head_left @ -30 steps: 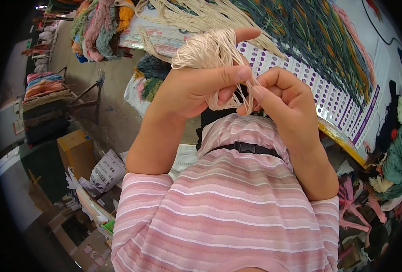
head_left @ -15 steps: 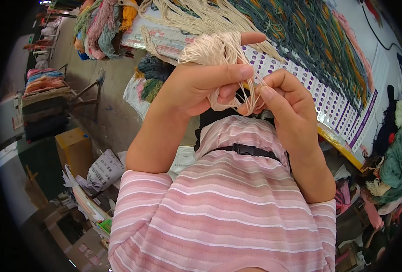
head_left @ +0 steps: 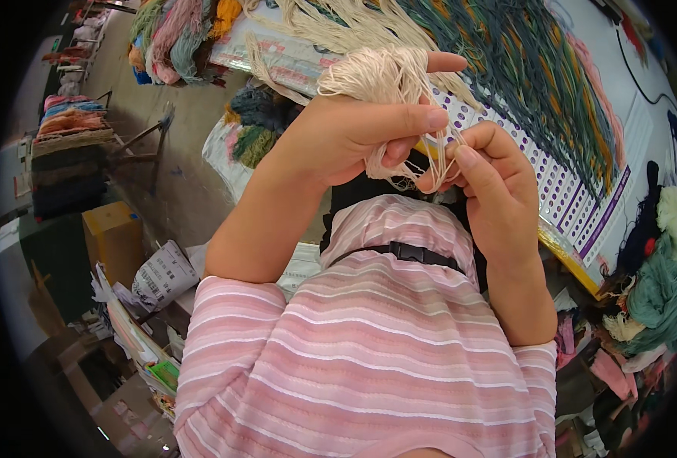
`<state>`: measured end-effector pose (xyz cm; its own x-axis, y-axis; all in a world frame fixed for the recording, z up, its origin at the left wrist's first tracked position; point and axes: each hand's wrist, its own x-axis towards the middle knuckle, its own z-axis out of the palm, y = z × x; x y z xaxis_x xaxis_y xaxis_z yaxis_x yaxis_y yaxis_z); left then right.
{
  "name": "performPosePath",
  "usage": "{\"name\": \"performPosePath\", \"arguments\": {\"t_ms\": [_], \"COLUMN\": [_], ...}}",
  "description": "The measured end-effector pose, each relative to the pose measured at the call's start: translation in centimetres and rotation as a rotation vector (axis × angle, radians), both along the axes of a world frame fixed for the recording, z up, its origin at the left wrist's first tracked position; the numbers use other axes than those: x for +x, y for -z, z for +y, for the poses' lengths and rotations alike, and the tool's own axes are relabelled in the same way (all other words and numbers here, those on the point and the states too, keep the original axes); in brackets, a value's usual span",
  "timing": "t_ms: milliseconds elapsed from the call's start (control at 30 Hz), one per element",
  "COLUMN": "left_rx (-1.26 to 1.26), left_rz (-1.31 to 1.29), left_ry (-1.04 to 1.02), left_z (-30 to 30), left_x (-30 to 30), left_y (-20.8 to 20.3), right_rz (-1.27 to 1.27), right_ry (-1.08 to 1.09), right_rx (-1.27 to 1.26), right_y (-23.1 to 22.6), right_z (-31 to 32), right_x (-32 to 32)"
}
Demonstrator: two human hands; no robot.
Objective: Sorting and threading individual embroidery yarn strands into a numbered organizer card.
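Note:
A bundle of cream yarn [head_left: 376, 75] is looped around my left hand [head_left: 361, 126], lying over its back. The left thumb presses on the strands while the index finger sticks out to the right. Several strands hang in loops below the thumb. My right hand [head_left: 495, 168] pinches some of these strands between thumb and fingertips, just right of the left hand. The yarn runs between both hands, held in front of my waist. The strand ends in the right fingers are too small to make out.
Cream strands [head_left: 338, 19] and long dark green, blue and orange yarn [head_left: 521, 84] lie across the table ahead, over a white sheet with purple dots [head_left: 575, 217]. Teal yarn [head_left: 663, 294] is heaped at right. A cardboard box [head_left: 115, 240] and stacked yarn [head_left: 71, 133] stand at left.
Both hands and the yarn appear slightly farther right as the view shifts. The left hand keeps the bundle, and the right hand still pinches the strands.

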<state>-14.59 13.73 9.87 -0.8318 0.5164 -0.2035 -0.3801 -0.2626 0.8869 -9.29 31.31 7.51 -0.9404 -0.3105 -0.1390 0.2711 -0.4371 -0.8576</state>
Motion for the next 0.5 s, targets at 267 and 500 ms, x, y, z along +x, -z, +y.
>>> {"name": "performPosePath", "arguments": {"t_ms": [267, 500], "left_rx": [-0.051, 0.03], "left_rz": [0.074, 0.065], "left_ry": [0.001, -0.022], "left_z": [0.2, 0.1], "left_x": [0.0, 0.2], "left_y": [-0.3, -0.2], "right_rz": [0.015, -0.027], "right_ry": [0.062, 0.013], "right_rx": [-0.024, 0.089], "right_y": [-0.8, -2.2], "right_z": [-0.1, 0.0], "right_x": [0.0, -0.5]}}
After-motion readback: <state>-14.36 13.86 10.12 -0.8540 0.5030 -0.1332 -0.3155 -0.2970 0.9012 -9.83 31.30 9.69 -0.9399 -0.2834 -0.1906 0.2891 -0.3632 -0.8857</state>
